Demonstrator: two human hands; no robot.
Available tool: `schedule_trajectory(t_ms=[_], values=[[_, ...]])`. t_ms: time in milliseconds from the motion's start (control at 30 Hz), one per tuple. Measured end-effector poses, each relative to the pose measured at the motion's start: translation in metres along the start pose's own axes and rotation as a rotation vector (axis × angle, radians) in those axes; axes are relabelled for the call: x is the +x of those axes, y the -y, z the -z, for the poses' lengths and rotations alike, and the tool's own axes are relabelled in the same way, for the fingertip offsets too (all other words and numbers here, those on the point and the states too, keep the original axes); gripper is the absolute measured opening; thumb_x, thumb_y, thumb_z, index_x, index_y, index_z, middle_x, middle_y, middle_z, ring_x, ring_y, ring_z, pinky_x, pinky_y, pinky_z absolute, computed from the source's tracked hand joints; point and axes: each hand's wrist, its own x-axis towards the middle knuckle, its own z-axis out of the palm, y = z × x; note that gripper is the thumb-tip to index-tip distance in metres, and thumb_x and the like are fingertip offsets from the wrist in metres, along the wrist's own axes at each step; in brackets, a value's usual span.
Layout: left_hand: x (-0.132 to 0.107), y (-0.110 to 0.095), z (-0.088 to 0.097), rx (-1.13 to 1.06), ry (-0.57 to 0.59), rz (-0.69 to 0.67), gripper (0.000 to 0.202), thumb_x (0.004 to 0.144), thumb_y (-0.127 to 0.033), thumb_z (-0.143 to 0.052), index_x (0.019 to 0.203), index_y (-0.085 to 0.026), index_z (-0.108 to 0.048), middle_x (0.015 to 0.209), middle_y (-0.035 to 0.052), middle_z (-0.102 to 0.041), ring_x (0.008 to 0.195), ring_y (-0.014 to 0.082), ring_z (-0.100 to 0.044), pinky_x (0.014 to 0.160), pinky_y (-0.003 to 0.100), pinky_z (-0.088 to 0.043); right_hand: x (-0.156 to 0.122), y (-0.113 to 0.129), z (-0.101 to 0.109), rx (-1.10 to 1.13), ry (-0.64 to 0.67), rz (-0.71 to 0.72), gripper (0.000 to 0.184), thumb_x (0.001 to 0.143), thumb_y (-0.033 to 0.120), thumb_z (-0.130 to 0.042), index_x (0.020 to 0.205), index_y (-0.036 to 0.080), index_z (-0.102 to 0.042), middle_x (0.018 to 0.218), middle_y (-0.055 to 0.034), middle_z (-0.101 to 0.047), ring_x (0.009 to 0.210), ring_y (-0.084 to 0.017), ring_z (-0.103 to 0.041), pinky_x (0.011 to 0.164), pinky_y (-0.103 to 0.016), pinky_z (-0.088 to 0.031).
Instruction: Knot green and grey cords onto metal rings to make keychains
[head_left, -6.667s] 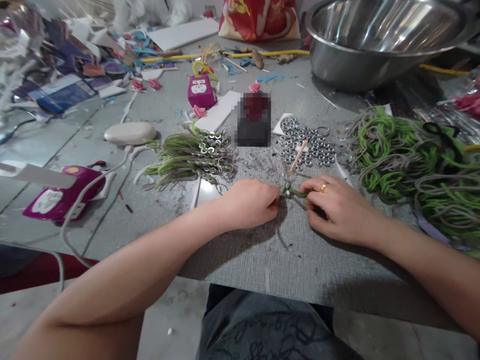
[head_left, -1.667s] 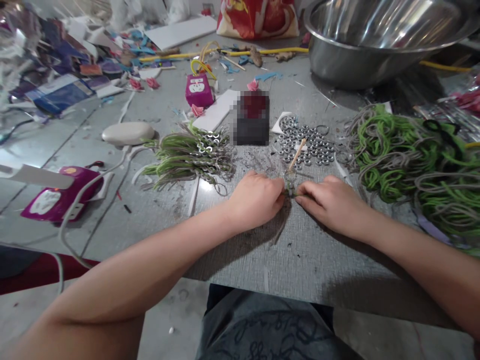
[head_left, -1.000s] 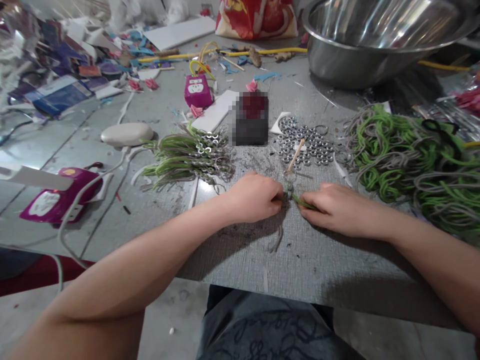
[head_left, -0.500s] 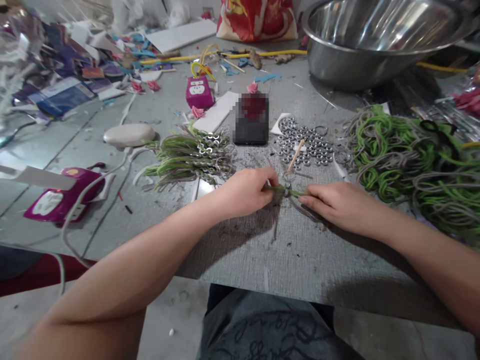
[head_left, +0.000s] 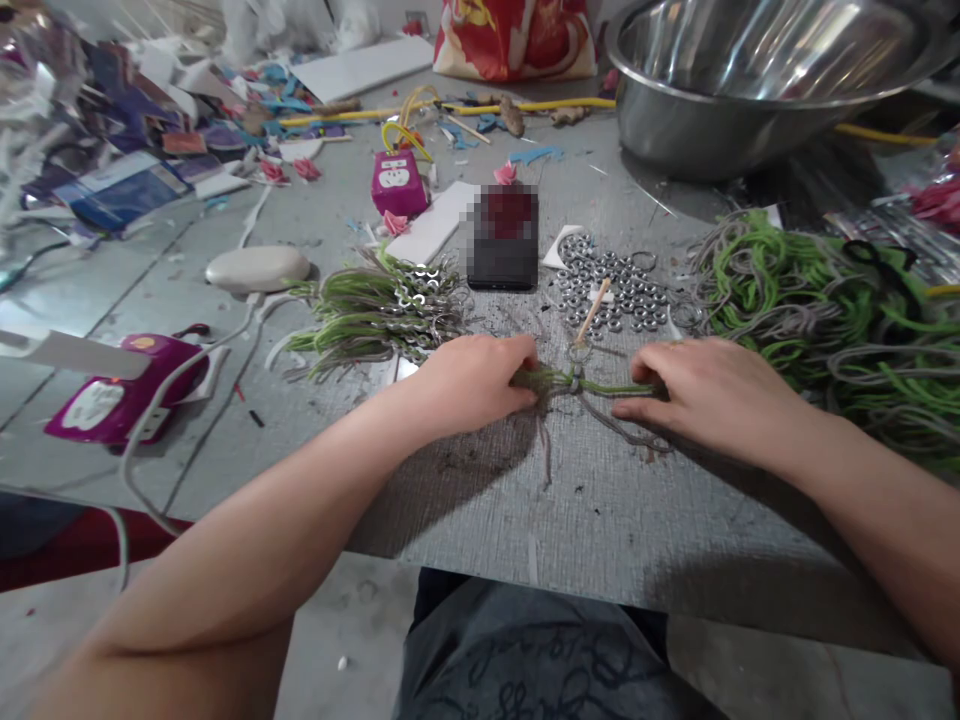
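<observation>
The person's L hand (head_left: 487, 380) has thumb & index apart w/ the ends of some green-grey cords (head_left: 611, 388) running in betw.; the inner fingers are hidden, so can't tell if it's clamped. R hand (head_left: 705, 395) is spread, thumb well off the fingers, at the cords' other end; no firm pinch shows. The cords lie stretched betw. the hands, centred toward the worktop's (head_left: 577, 530) near edge, prob. b/c that's the easy reach for both.

Midway along the cords sits a small metal piece (head_left: 577, 378), w/ a wire ring (head_left: 579, 353) just past it, at the foot of a tilted wooden stick (head_left: 594, 312). Ring looks looped round that foot, perhaps so the stick anchors it. Loose grey tails (head_left: 622, 432) lie on the near side, clear of the pull.

Just beyond, toward the far edge: a pile of metal nuts (head_left: 637, 305), likely there for quick pickup. Toward the R edge, a big heap of cords (head_left: 780, 310), prob. the supply. Toward the L edge, tasselled bundles (head_left: 352, 310) lie side by side, metal ends facing the middle, seemingly kept in order, apart from the heap.

Farther out: a dark device (head_left: 504, 262), partly pixelated; a steel bowl (head_left: 720, 135) nr the far R corner.
</observation>
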Motion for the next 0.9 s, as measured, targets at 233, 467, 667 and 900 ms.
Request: schedule_trajectory(t_ms=[233, 467, 667, 900], values=[[-0.009, -0.002, 0.007, 0.075, -0.403, -0.169, 0.023, 0.069, -0.009, -0.044, 0.087, -0.014, -0.059, 0.092, 0.008, -0.057, 0.087, 0.0202, -0.052, 0.08, 0.034, -0.043, -0.004, 0.005, 0.0, 0.084, -0.397, 0.478, 0.018, 0.088, 0.022, -0.044, 0.087, 0.017, -0.061, 0.091, -0.0086, -0.064, 0.087, -0.022, -0.054, 0.076, -0.037, -0.036], [-0.012, -0.013, 0.002, 0.08, -0.048, -0.443, 0.015, 0.075, -0.018, -0.044, 0.075, -0.018, -0.059, 0.071, 0.0005, -0.057, 0.058, 0.0115, -0.05, 0.05, 0.023, -0.035, -0.01, 0.018, -0.005, 0.153, -0.169, 0.598, 0.022, 0.086, 0.017, -0.04, 0.079, 0.015, -0.061, 0.071, -0.005, -0.059, 0.063, -0.015, -0.048, 0.061, -0.03, -0.033], [-0.012, -0.019, 0.0, 0.072, 0.106, -0.506, 0.017, 0.073, -0.025, -0.049, 0.06, -0.018, -0.057, 0.066, -0.0004, -0.059, 0.058, 0.0113, -0.053, 0.049, 0.024, -0.03, -0.021, 0.032, 0.005, 0.212, 0.054, 0.644, 0.016, 0.08, 0.018, -0.044, 0.068, 0.018, -0.055, 0.063, -0.002, -0.056, 0.056, -0.014, -0.042, 0.057, -0.031, -0.028], [-0.017, -0.022, 0.003, -0.026, 0.144, -0.573, 0.023, 0.074, -0.026, -0.052, 0.053, -0.019, -0.057, 0.052, -0.0016, -0.057, 0.049, 0.0099, -0.049, 0.049, 0.023, -0.033, -0.003, 0.012, -0.002, 0.401, -0.339, 0.38, 0.019, 0.087, 0.021, -0.042, 0.088, 0.018, -0.06, 0.083, -0.0056, -0.065, 0.079, -0.018, -0.057, 0.072, -0.033, -0.041]])
